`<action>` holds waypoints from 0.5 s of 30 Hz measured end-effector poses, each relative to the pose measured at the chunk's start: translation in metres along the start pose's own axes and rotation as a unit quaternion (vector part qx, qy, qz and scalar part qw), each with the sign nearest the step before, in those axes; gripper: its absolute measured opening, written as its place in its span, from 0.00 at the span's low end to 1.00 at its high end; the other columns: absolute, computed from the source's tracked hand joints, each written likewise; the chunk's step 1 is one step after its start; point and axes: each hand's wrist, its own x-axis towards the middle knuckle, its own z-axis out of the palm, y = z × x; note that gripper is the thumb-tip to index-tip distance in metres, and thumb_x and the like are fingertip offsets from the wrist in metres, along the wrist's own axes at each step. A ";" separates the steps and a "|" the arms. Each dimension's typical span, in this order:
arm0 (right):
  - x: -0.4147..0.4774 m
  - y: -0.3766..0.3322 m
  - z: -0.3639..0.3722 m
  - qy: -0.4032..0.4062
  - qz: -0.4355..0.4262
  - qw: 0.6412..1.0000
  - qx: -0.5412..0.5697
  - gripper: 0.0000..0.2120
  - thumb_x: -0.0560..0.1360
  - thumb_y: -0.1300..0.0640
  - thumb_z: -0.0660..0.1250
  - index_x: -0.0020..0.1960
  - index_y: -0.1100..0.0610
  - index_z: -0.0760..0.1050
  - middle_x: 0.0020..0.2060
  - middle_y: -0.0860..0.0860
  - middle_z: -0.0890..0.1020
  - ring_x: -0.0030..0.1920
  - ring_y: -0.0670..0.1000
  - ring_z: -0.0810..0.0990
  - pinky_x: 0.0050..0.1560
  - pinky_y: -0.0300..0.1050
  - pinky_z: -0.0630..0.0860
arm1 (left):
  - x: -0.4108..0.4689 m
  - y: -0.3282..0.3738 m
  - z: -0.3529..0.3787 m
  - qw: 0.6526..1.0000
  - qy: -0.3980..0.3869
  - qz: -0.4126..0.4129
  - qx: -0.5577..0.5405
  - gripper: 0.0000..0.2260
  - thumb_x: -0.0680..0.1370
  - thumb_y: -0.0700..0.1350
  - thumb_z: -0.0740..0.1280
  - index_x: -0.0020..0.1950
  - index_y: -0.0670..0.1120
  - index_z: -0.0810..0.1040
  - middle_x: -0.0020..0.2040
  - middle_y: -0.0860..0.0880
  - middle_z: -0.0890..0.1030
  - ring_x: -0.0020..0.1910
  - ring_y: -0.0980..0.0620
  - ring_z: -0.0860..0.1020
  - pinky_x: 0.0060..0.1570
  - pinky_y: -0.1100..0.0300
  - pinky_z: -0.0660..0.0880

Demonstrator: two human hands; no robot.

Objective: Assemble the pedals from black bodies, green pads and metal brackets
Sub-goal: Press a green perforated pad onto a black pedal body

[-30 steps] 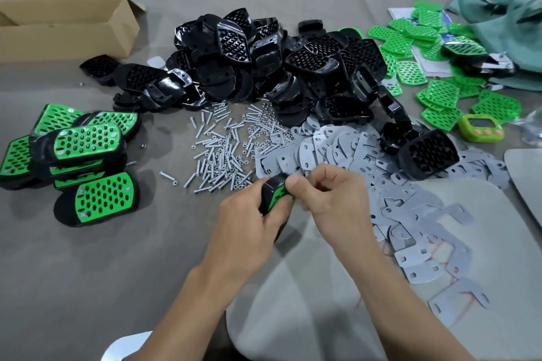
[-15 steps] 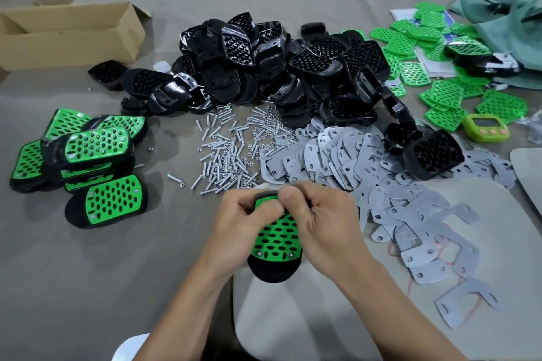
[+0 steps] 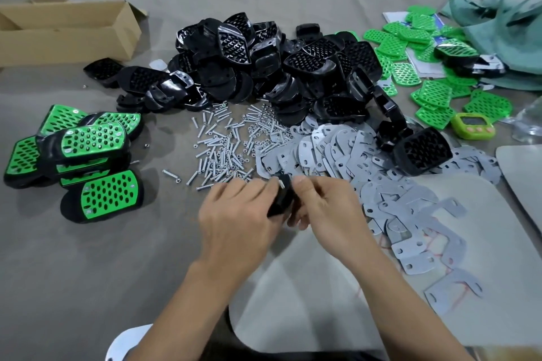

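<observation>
Change: half a second ago the pedal [image 3: 283,199] lay green face up between the hands. Now it is turned over or edge-on, and only black body shows, no green. A small silver bit sticks out at its top end, by the fingertips. Screw tip or bracket tab, cannot tell.

Grip: left hand [image 3: 234,214] wraps the pedal's left side with curled fingers. Right hand [image 3: 325,205] pinches the upper end, thumb on top, other fingers tucked under. Both hands hold it, lifted just off the table [image 3: 88,272], in front of the screws [image 3: 223,149] and the near edge of the brackets [image 3: 337,149].

Meaning, as a judgement: the pad looks already seated on this body, and the flip exposes the back for fastening or bracket work. The unit is mid-assembly, not finished. The next move probably needs a free hand for a nut or bracket, so one hand must take the whole hold.

Stock: black bodies [image 3: 264,67] heaped behind the screws, loose green pads [image 3: 434,94] far right, done pedals [image 3: 88,155] stacked at left, well apart from the hands. Much stock is left, so the task is early.
</observation>
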 end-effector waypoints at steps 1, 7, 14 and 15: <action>-0.001 0.001 0.000 0.015 -0.003 0.998 -0.062 0.23 0.81 0.43 0.63 0.34 0.56 0.78 0.26 0.48 0.82 0.27 0.46 0.80 0.34 0.43 0.77 | -0.006 0.007 0.002 1.000 -0.012 -0.008 0.004 0.06 0.77 0.48 0.72 0.52 0.49 0.85 0.40 0.53 0.79 0.41 0.48 0.72 0.41 0.54 0.66; -0.001 0.009 -0.005 0.029 0.014 0.974 -0.223 0.18 0.78 0.47 0.65 0.34 0.56 0.74 0.26 0.51 0.77 0.32 0.51 0.76 0.36 0.48 0.72 | -0.018 0.024 -0.006 0.980 -0.151 -0.071 -0.105 0.23 0.70 0.53 0.71 0.63 0.47 0.84 0.48 0.55 0.83 0.43 0.52 0.78 0.40 0.57 0.77; -0.008 0.013 -0.001 0.115 -0.030 0.978 -0.173 0.03 0.74 0.54 0.72 0.45 0.46 0.82 0.33 0.43 0.81 0.38 0.43 0.78 0.37 0.30 0.70 | -0.008 -0.023 -0.031 0.893 -0.164 -0.289 -0.303 0.28 0.62 0.50 0.78 0.62 0.66 0.81 0.60 0.66 0.80 0.59 0.63 0.79 0.60 0.66 0.73; -0.009 0.014 -0.001 0.118 -0.040 0.980 -0.154 0.06 0.73 0.57 0.74 0.46 0.46 0.83 0.34 0.41 0.82 0.40 0.41 0.78 0.40 0.28 0.70 | -0.006 -0.029 -0.031 0.880 -0.181 -0.306 -0.315 0.28 0.62 0.50 0.78 0.60 0.68 0.81 0.59 0.67 0.80 0.59 0.64 0.78 0.58 0.66 0.73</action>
